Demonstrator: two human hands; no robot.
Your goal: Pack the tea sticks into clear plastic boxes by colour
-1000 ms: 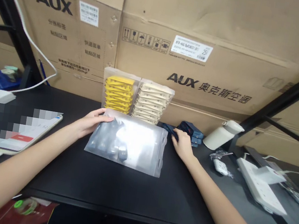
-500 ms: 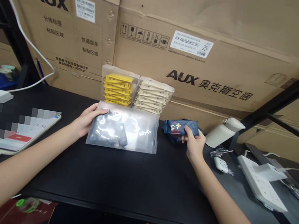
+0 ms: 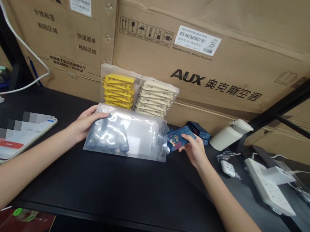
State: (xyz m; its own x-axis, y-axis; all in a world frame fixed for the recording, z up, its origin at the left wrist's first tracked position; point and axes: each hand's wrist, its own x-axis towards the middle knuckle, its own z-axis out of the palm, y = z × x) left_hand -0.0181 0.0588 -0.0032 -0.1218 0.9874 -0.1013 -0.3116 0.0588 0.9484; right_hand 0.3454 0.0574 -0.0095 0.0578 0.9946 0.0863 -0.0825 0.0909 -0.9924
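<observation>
I have the left hand (image 3: 87, 124) gripping the bag (image 3: 140, 131) by its left end, near the yellow packets (image 3: 117, 93). My right hand (image 3: 195, 150) pinches a blue packet (image 3: 177, 138) at the bag's right edge

brown cardboard (image 3: 234, 22) printed with dark lettering stands along the back of a black table (image 3: 136, 195), a white label (image 3: 198, 40) stuck on its right part. black frame bars (image 3: 305, 94) slant up at either side. at the left, a white cord (image 3: 23, 38) hangs in a curve, and a phone (image 3: 22, 136) lies with its screen lit, partly blurred into squares. at the right are a pale flask (image 3: 230, 135), a small white case (image 3: 227, 168) and a white power strip (image 3: 272, 191). below, a green-capped bottle (image 3: 29, 216) lies near the table's edge.
</observation>
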